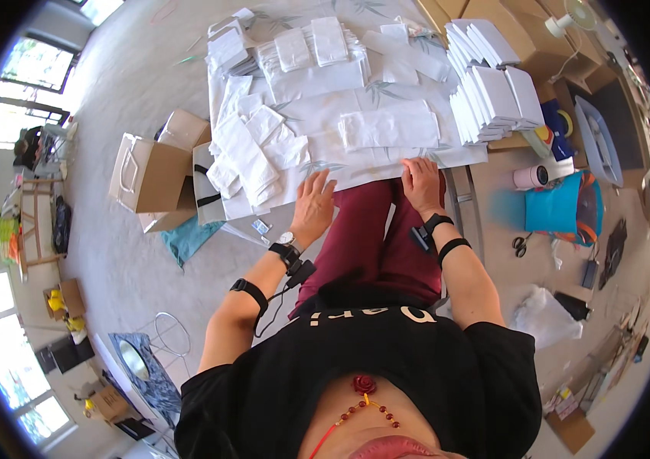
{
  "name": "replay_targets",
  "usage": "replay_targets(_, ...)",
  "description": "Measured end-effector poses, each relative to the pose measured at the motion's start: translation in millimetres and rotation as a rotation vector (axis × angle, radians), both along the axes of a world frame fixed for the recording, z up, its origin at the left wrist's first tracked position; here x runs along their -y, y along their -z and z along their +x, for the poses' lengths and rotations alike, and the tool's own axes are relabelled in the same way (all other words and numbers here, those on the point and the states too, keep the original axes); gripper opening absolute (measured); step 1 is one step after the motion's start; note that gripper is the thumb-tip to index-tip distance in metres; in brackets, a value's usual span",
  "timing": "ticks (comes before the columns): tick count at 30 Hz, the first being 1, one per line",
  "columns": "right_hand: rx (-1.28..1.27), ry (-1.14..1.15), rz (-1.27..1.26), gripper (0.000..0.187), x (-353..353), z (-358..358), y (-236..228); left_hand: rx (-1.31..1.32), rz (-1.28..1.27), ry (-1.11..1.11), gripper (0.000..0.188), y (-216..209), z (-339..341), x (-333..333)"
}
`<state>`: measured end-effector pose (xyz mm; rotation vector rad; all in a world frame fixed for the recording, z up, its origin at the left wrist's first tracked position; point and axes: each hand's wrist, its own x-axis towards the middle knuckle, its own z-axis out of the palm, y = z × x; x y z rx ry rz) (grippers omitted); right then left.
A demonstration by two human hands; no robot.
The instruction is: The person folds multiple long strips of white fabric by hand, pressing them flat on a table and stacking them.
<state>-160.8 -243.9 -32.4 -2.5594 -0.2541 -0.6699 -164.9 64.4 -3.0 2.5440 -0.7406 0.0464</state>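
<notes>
My left hand (314, 205) is at the near edge of the table, beside the loose heap of white folded pieces (244, 157). Its fingers are stretched out and hold nothing. At the same edge, further right, my right hand (422, 183) has its fingers extended, slightly bent, with nothing in them. Just beyond it lies a flat, white folded piece (390, 125), apart from both hands. The table is covered with a pale leaf-patterned cloth (325, 164). Whether the white pieces are paper, plastic or fabric is hard to tell.
Stacks of white folded pieces (313, 57) fill the far side. Thick white bundles (497, 96) are piled at the right. An open cardboard box (149, 174) stands left of the table. On the right are a pink bottle (530, 177), a blue bag (554, 206) and scissors (521, 245).
</notes>
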Motion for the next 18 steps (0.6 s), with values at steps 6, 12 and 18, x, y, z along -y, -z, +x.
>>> replay_targets(6,-0.025,-0.036,-0.020,0.010,41,-15,17,-0.012,0.312,-0.129,0.062,30,-20,0)
replay_targets(12,-0.029,-0.035,0.112,0.008,47,-28,16,-0.067,0.436,-0.135,0.065,30,-25,4)
replay_targets(18,-0.029,-0.019,0.153,0.008,64,-27,22,-0.114,0.484,-0.087,0.071,20,-20,7)
